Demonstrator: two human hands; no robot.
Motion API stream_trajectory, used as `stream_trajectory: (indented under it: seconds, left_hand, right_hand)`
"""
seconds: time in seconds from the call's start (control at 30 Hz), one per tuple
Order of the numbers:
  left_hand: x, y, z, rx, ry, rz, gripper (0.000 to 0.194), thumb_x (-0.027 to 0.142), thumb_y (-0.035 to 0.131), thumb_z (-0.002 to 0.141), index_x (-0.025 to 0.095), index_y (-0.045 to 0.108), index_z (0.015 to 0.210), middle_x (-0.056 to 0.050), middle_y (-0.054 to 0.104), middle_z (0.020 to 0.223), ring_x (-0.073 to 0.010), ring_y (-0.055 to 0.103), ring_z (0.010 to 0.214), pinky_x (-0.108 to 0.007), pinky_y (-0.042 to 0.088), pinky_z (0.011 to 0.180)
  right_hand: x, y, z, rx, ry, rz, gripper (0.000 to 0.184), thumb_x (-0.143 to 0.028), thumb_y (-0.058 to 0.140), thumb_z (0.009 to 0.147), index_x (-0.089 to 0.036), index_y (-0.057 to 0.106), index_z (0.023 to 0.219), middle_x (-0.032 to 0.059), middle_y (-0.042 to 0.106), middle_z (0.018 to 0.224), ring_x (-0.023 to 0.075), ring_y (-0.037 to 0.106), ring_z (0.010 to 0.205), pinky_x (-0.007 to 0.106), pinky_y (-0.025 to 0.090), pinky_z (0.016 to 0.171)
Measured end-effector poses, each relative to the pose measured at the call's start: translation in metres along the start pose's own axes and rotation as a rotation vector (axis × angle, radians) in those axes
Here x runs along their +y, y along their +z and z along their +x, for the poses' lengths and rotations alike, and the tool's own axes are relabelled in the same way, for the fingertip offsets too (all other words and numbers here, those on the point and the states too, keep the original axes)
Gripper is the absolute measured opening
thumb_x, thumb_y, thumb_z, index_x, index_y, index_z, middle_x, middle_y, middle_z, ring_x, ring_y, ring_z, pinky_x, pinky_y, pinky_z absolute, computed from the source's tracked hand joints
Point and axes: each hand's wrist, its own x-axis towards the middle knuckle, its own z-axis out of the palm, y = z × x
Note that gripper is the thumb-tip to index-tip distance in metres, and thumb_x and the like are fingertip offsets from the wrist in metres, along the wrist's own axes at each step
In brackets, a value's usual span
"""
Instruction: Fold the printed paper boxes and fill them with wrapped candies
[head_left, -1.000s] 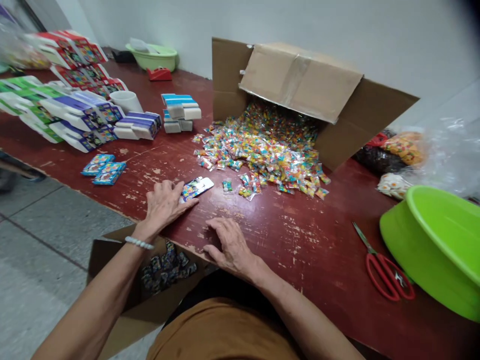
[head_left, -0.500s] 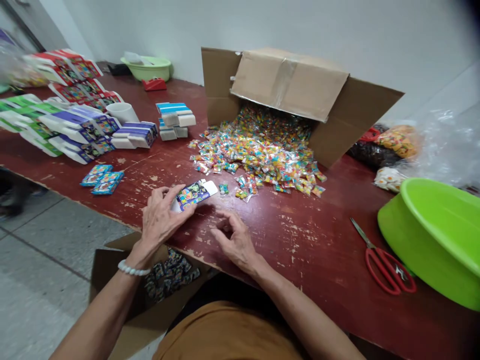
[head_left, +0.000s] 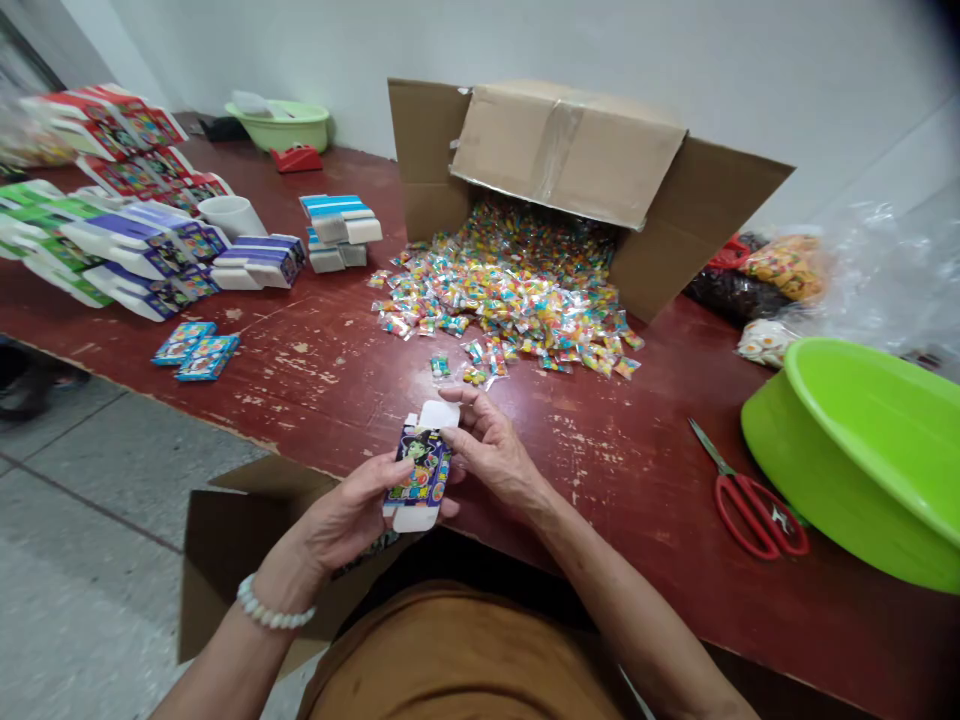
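A small purple printed candy box with white end flaps out at both ends is held up near the table's front edge. Around its lower left side my left hand is closed, thumb across the printed face. My right hand pinches the box's upper right corner, beside the top flap. Just beyond lie a few loose candy packets. Behind them, a large heap of small clear-wrapped candies spills from a tipped cardboard carton.
Left on the red table are two blue boxes, stacks of purple boxes, red boxes and a white cup. Red-handled scissors and a green basin stand right. Below the edge is an open carton.
My left hand has brought the purple box toward me and to the right, turning it upright. My right hand has risen and now grips its upper corner.
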Motion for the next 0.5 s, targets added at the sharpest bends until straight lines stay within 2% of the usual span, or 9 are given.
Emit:
stream_trajectory:
  seconds: [0.03, 0.1, 0.17, 0.23, 0.37, 0.5]
  left_hand:
    - [-0.001, 0.001, -0.001, -0.05, -0.024, -0.043, 0.041, 0.045, 0.08, 0.076, 0.012, 0.072, 0.1, -0.014, 0.079, 0.089, -0.0258, 0.076, 0.069, -0.036, 0.06, 0.069]
    - [-0.004, 0.002, 0.0, -0.064, -0.011, -0.096, 0.049, 0.059, 0.075, 0.077, 0.014, 0.073, 0.096, -0.012, 0.077, 0.08, -0.0215, 0.071, 0.058, -0.034, 0.059, 0.061]
    - [-0.009, 0.004, 0.002, -0.02, 0.032, -0.081, 0.059, 0.071, 0.069, 0.074, 0.015, 0.073, 0.094, -0.009, 0.075, 0.074, -0.0176, 0.067, 0.054, -0.029, 0.056, 0.055]
    - [-0.014, 0.005, 0.004, 0.045, 0.083, -0.007, 0.064, 0.076, 0.066, 0.07, 0.015, 0.074, 0.085, -0.007, 0.072, 0.068, -0.0143, 0.063, 0.052, -0.023, 0.053, 0.051]
    - [-0.017, 0.006, 0.006, 0.107, 0.122, 0.104, 0.066, 0.08, 0.062, 0.07, 0.014, 0.073, 0.073, -0.004, 0.067, 0.062, -0.0103, 0.057, 0.049, -0.019, 0.048, 0.048]
    - [-0.013, 0.009, 0.004, 0.155, 0.086, 0.066, 0.057, 0.07, 0.065, 0.077, 0.014, 0.074, 0.082, -0.005, 0.069, 0.066, -0.0106, 0.058, 0.049, -0.018, 0.048, 0.046]
  right_hand:
    - [-0.001, 0.001, -0.003, 0.001, -0.044, -0.071, 0.035, -0.028, 0.06, 0.088, -0.024, 0.051, 0.122, 0.0044, 0.066, 0.103, 0.0178, 0.065, 0.094, 0.032, 0.056, 0.081]
    - [-0.001, 0.003, -0.007, 0.073, -0.153, -0.315, 0.031, -0.027, 0.062, 0.088, -0.024, 0.055, 0.118, 0.0083, 0.06, 0.116, 0.0204, 0.061, 0.105, 0.037, 0.054, 0.089]
    - [-0.002, 0.003, -0.009, 0.153, -0.257, -0.606, 0.032, -0.029, 0.071, 0.084, -0.023, 0.06, 0.113, 0.0113, 0.051, 0.128, 0.0248, 0.054, 0.118, 0.042, 0.05, 0.098]
    - [-0.004, 0.002, -0.01, 0.154, -0.344, -0.792, 0.037, -0.034, 0.078, 0.079, -0.022, 0.063, 0.109, 0.0118, 0.049, 0.124, 0.0269, 0.051, 0.12, 0.044, 0.047, 0.101]
    - [-0.01, -0.001, -0.008, 0.013, -0.417, -0.795, 0.034, -0.032, 0.081, 0.079, -0.019, 0.063, 0.105, 0.0082, 0.059, 0.106, 0.0224, 0.057, 0.104, 0.036, 0.05, 0.092]
    - [-0.009, -0.005, -0.003, -0.035, -0.336, -0.589, 0.019, -0.025, 0.078, 0.08, -0.02, 0.062, 0.089, 0.0011, 0.06, 0.087, 0.0153, 0.057, 0.081, 0.027, 0.049, 0.072]
